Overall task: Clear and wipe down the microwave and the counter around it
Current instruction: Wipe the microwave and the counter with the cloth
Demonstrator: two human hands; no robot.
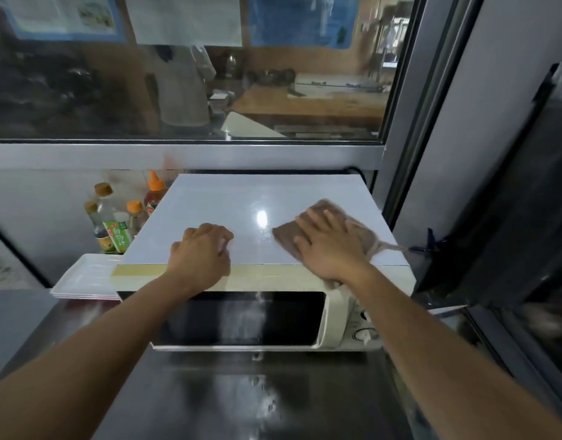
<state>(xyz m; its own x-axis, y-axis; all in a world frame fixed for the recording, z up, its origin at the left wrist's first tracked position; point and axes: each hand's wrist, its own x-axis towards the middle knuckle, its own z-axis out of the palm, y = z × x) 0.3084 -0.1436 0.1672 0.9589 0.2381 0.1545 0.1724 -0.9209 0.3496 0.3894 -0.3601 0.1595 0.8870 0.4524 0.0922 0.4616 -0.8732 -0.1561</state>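
A white microwave (pixel 241 201) with a dark glass door stands on a steel counter (pixel 241 392). Its flat top shows a bright light reflection. A brown cloth (pixel 287 238) lies on the right half of the top, blurred at its edges. My right hand (pixel 328 241) presses flat on the cloth with the fingers spread and straight. My left hand (pixel 203 254) rests on the front edge of the top, left of centre, fingers curled under, holding nothing that I can see.
Several sauce bottles (pixel 114 217) and a green carton stand left of the microwave against the wall. A stack of white trays (pixel 82 277) sits at the microwave's front left corner. A window frame runs behind; a dark panel (pixel 495 217) stands close on the right.
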